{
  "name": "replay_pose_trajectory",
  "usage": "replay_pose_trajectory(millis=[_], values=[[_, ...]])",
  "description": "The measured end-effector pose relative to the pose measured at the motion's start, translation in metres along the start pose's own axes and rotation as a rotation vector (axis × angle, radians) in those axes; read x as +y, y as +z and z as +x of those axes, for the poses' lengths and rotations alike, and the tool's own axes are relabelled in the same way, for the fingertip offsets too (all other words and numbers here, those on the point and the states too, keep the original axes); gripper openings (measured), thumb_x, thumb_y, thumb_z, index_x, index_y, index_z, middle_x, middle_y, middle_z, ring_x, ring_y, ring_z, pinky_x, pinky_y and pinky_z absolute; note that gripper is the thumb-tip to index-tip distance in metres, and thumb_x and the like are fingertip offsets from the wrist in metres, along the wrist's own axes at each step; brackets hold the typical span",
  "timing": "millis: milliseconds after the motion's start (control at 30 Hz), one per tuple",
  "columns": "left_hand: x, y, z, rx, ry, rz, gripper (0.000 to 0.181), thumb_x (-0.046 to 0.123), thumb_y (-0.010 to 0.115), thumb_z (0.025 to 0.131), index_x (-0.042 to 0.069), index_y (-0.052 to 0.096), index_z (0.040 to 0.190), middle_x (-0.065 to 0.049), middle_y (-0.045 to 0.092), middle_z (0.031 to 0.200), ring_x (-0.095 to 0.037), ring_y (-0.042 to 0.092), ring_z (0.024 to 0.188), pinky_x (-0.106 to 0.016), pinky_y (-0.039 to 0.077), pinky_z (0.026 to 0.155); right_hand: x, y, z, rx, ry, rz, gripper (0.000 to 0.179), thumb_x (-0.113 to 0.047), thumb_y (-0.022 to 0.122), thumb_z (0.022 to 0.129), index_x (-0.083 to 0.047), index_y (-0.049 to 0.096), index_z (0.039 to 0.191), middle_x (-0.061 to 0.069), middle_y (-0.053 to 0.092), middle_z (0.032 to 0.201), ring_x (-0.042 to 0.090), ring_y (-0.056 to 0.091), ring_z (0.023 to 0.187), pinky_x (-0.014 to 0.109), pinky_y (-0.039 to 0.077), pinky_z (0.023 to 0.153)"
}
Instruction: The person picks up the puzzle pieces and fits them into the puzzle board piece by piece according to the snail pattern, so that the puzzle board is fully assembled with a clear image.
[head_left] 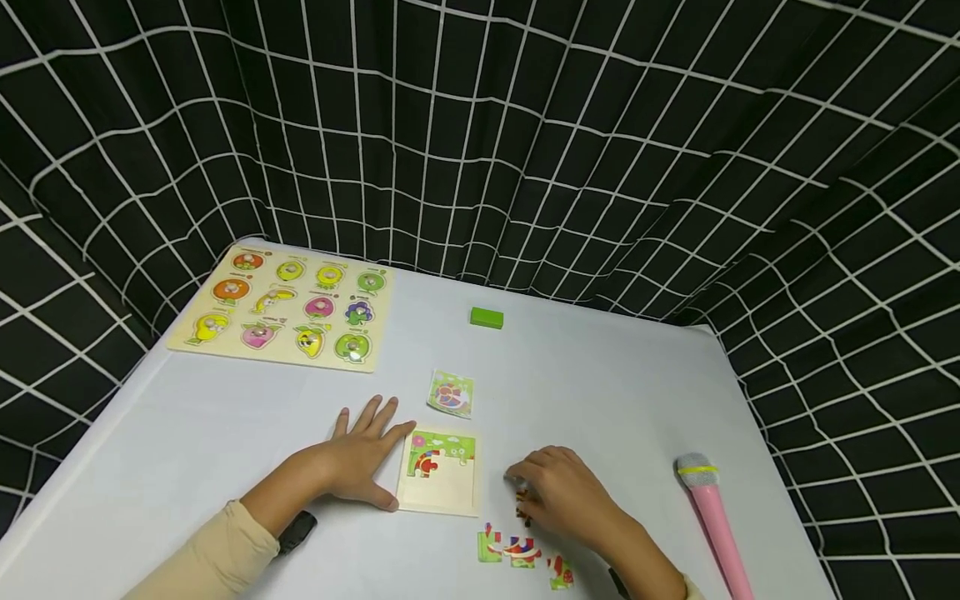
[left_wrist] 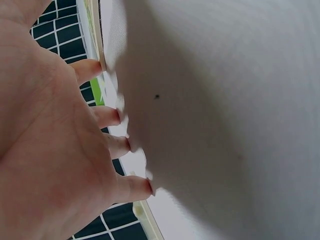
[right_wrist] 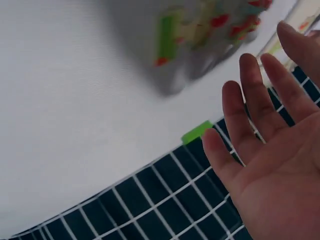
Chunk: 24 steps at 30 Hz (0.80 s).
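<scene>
My left hand [head_left: 358,458] rests on the table with its fingers spread. Its index finger and thumb touch the left side of a square jigsaw tray [head_left: 442,497]. Pieces with a green scene and a red-and-blue shape fill the tray's top and left; its lower right shows bare wood. My right hand [head_left: 562,497] hovers to the right of the tray, fingers loosely extended and nothing visibly held in the right wrist view. A brown-patterned jigsaw piece [head_left: 522,508] is partly hidden by it. Nearer me lie loose jigsaw pieces [head_left: 521,552], blurred in the right wrist view.
Behind the tray lies a small picture card [head_left: 452,394]. A fruit peg puzzle board [head_left: 281,360] occupies the back left, a green block [head_left: 487,317] the back. A pink toy microphone [head_left: 720,533] lies at the right. Black gridded curtains [head_left: 480,142] surround the table's far sides.
</scene>
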<state>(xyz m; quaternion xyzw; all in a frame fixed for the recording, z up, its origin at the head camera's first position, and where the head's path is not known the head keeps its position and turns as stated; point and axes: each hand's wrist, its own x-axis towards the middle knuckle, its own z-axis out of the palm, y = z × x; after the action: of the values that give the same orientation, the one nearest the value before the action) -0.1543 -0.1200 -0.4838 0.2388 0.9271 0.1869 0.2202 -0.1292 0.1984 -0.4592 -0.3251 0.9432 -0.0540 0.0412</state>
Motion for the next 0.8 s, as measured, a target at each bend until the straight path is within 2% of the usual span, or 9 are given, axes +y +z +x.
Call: replay_pose_trajectory(millis=[200,500,800], values=[[-0.002,-0.005,-0.003,0.004,-0.002,0.002,0.107,0.052,0.081,0.069,0.012,0.028,0.153,-0.023,0.003,0.161,-0.045,-0.004,0.147,-0.074,0.003,0.107,0.006,0.003,-0.012,-0.005,0.014,0.005,0.033,-0.017,0.083,0.070,-0.020,0.073,0.101,-0.008,0.070,0.098,0.014,0.061,0.096,0.044,0.046,0.092],[-0.005,-0.003,-0.002,0.012,-0.006,0.005,0.106,0.052,0.081,0.069,0.013,0.028,0.153,-0.023,0.004,0.161,-0.044,-0.003,0.147,-0.074,0.003,0.107,0.009,0.013,-0.014,0.005,0.019,-0.003,0.029,-0.014,0.080,0.073,-0.019,0.072,0.101,-0.008,0.067,0.096,0.013,0.060,0.094,0.043,0.047,0.091],[-0.003,0.002,0.002,0.005,0.000,0.008,0.107,0.054,0.081,0.069,0.014,0.028,0.153,-0.022,0.004,0.161,-0.043,-0.004,0.148,-0.073,0.004,0.108,0.008,0.009,-0.013,0.036,-0.016,0.001,0.033,-0.016,0.083,0.072,-0.022,0.072,0.102,-0.010,0.067,0.098,0.011,0.058,0.094,0.042,0.047,0.092]])
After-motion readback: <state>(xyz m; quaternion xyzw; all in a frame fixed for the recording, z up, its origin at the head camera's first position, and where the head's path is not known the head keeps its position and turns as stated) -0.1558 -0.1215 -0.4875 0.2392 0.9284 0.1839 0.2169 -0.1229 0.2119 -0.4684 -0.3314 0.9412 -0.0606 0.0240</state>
